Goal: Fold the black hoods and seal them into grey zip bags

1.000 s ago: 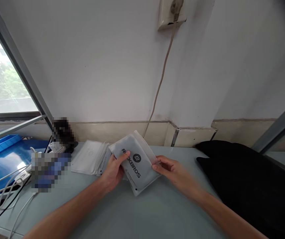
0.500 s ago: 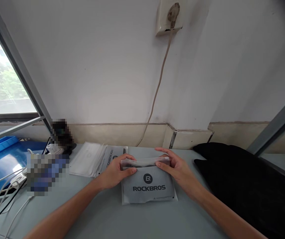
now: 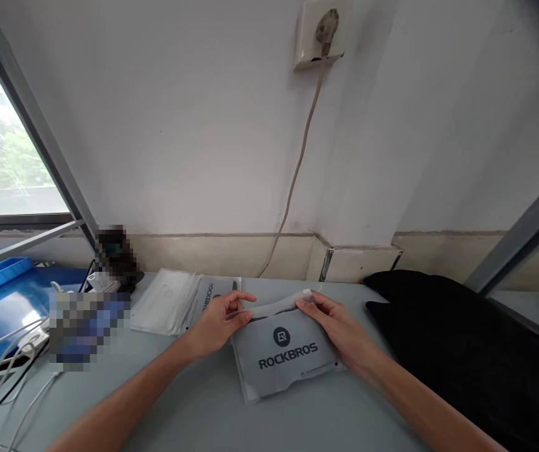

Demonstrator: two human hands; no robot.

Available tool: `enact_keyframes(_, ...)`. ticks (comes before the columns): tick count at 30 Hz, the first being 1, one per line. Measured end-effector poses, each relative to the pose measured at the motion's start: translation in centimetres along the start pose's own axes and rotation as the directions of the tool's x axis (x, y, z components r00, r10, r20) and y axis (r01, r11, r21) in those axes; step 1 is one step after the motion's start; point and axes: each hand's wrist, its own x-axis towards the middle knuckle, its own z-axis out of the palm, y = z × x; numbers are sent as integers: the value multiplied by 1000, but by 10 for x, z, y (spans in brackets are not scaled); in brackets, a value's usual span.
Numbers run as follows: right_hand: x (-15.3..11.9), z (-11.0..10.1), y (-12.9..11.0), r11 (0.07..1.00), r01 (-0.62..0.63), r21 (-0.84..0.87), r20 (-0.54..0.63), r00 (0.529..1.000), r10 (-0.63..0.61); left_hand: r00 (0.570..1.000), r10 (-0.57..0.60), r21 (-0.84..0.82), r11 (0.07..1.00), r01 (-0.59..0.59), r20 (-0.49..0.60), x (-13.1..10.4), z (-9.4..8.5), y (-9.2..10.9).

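A frosted plastic zip bag [image 3: 278,358] with a dark round logo and ROCKBROS lettering is held in front of me, tilted with its right side higher. My left hand [image 3: 219,320] pinches the bag's top left corner between thumb and fingers, its index finger stretched out. At the top right, my right hand [image 3: 332,323] grips the same edge, thumb in front and fingers behind. A pale strip runs along the top edge between both hands. Something grey fills the bag, but its kind cannot be made out.
Left of the hands lie a stack of clear plastic bags [image 3: 163,301] and another ROCKBROS bag [image 3: 206,298]. Black cloth [image 3: 457,351] covers the right of the table [image 3: 194,408]. White cables [image 3: 10,376] and a blue tray [image 3: 0,274] are at far left.
The bag has turned counter-clockwise, its right side rising and its lower left corner coming nearer. My left index finger has straightened; my right fingers have closed in on the top edge.
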Motion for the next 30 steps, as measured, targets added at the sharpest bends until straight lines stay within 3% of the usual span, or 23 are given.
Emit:
enact_keyframes(7, 3, 3, 8, 997, -2, -76, -78, 997, -4, 979, -55, 129, 991, 30, 198, -4, -5, 6)
enact_keyframes(9, 4, 5, 12, 993, 9, -117, -84, 996, -19, 960, -81, 100, 993, 55, 269, -4, -8, 4)
enact_keyframes(14, 6, 13, 22, 975, 96, -199, -44, 993, -106, 810, -153, -70, 970, 232, 566, -5, -14, -3)
enact_keyframes(19, 7, 13, 26, 954, 128, -271, -145, 974, -172, 780, -195, -1, 970, 243, 594, -5, -14, -2)
enact_keyframes(23, 3, 15, 22, 941, 139, -310, -83, 982, -172, 669, -238, 61, 959, 277, 704, -8, -11, 3)
enact_keyframes(25, -2, 20, 19, 935, 162, -314, -9, 985, -174, 692, -248, 70, 959, 275, 679, -10, -5, 6)
enact_keyframes(27, -6, 26, 17, 929, 206, -307, 70, 979, -193, 784, -236, 47, 966, 256, 574, -12, 5, 8)
enact_keyframes(30, -12, 32, 15, 922, 271, -277, 207, 954, -219, 931, -157, -27, 984, 176, 330, -12, 25, 6)
